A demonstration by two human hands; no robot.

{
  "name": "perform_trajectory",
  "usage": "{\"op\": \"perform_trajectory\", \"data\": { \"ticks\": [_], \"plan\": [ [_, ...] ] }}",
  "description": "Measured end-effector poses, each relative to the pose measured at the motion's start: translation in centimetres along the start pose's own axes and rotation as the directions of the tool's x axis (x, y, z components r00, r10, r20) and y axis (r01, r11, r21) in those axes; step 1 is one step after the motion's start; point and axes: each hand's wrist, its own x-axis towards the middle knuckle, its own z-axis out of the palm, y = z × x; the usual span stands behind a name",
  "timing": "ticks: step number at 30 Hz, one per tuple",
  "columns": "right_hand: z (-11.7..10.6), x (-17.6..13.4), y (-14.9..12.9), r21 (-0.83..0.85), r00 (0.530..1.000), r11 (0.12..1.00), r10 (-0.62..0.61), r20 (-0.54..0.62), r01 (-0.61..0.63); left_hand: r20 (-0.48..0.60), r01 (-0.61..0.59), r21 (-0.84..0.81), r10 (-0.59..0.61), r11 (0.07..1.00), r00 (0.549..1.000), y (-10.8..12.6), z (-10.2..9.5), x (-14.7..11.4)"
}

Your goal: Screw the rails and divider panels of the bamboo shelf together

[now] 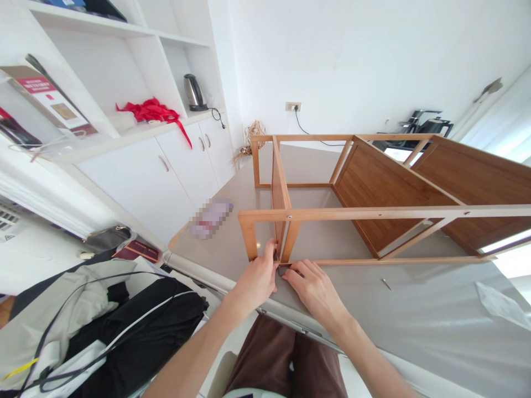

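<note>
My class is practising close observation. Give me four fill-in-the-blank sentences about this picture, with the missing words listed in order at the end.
1. The left hand and right hand are at the near lower edge of a frame made of ____.
2. The cloth lying on the shelf is coloured ____.
3. A black cable is plugged into a socket on the white ____.
4. The person's trousers are coloured ____.

Missing words: wood; red; wall; brown.

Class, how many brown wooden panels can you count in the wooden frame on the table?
3: the left panel near the frame's left end, the middle panel, and the right panel. More may be hidden beyond the picture's right edge.
</note>
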Motion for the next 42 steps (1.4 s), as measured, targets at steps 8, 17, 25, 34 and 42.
{"op": "perform_trajectory", "data": {
  "ticks": [8, 17, 25, 34, 42],
  "plan": [
    [0.8, 0.1, -0.6, 0.089, 0.996, 0.992, 0.086, -0.007, -0.085, -0.01, 0.008, 0.003, -0.008, 1.0, 1.0, -0.3, 0.2, 0.1],
    [0.4, -0.1, -0.6, 0.05, 0.998, 0.997, 0.054, 0.033, -0.056, -0.014, -0.008, 0.002, 0.008, 1.0, 1.0, -0.3, 0.2, 0.1],
    [0.3, -0.3, -0.7, 0.029, 0.997, 0.998, 0.058, 0.045, -0.06, -0.003, 0.0, -0.002, 0.0, 1.0, 1.0, -0.1, 0.0, 0.0],
    [0.4, -0.2, -1.0, 0.024, 0.997, 0.997, 0.071, 0.029, -0.071, -0.023, -0.004, 0.022, 0.004, 1.0, 1.0, -0.3, 0.2, 0.1],
    [0.6, -0.2, -1.3, -0.024, 0.996, 0.996, 0.082, 0.043, -0.081, -0.037, -0.026, 0.009, 0.026, 1.0, 0.999, -0.6, 0.4, 0.0]
  ]
}}
